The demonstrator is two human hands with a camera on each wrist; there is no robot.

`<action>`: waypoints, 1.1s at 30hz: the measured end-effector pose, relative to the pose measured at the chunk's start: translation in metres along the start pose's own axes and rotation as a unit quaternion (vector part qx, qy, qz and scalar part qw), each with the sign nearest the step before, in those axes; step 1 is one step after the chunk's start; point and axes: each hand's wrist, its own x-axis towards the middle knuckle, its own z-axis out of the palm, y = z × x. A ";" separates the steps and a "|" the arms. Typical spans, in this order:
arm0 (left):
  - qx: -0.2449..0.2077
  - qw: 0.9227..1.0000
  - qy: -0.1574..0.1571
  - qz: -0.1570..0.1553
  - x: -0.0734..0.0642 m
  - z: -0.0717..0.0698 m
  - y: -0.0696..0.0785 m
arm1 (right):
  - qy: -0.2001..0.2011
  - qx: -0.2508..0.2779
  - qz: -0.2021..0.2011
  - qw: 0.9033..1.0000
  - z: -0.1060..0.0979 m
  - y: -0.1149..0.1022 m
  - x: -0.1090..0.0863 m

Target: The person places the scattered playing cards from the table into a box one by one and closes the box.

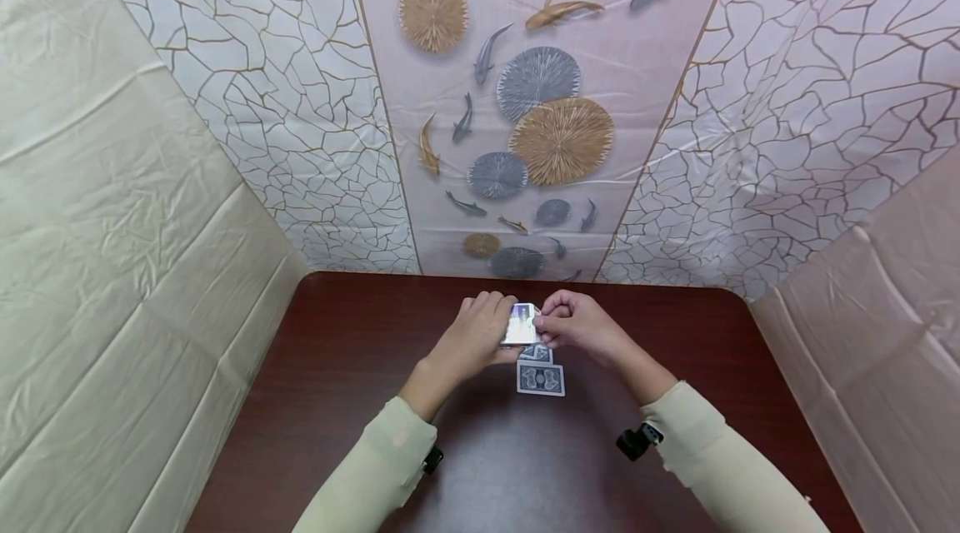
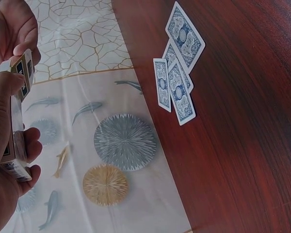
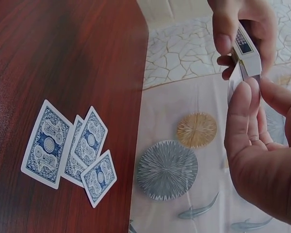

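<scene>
My left hand [image 1: 474, 335] grips a playing-card box [image 1: 521, 326] just above the table's far half, thumb on one side and fingers curled round the other. At the box's end, my right hand [image 1: 583, 325] pinches with thumb and fingertips. The right wrist view shows a white flap or card edge [image 3: 235, 81] standing out there, partly covered by the right fingers; I cannot tell which it is. A dark label with gold trim [image 2: 23, 80] marks the box in the left wrist view. Several blue-backed playing cards [image 3: 48, 144] lie face down, overlapping, on the table below the hands.
The dark red-brown wooden table [image 1: 360, 400] has a glossy sheen in front. Behind it hangs a cloth [image 1: 495, 225] printed with fish and round leaf shapes. Beige fabric walls [image 1: 150, 308] stand at both sides. Each wrist carries a small black camera [image 1: 637, 441].
</scene>
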 end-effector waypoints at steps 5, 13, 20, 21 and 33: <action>-0.008 1.000 -0.009 -0.005 0.000 0.000 0.000 | 0.020 -0.031 -0.002 0.999 0.004 0.000 0.000; -0.003 1.000 -0.022 -0.014 -0.001 -0.002 -0.003 | 0.049 -0.081 -0.024 0.995 0.005 -0.003 -0.001; 0.000 1.000 -0.018 -0.022 -0.003 -0.005 -0.007 | 0.063 -0.104 -0.039 0.992 0.000 -0.001 -0.001; 0.000 1.000 -0.017 -0.021 -0.002 -0.005 -0.008 | 0.063 -0.107 -0.042 0.991 -0.001 0.000 -0.002; -0.008 1.000 -0.016 -0.024 -0.005 -0.005 -0.013 | 0.057 -0.174 -0.090 0.979 -0.018 0.030 -0.003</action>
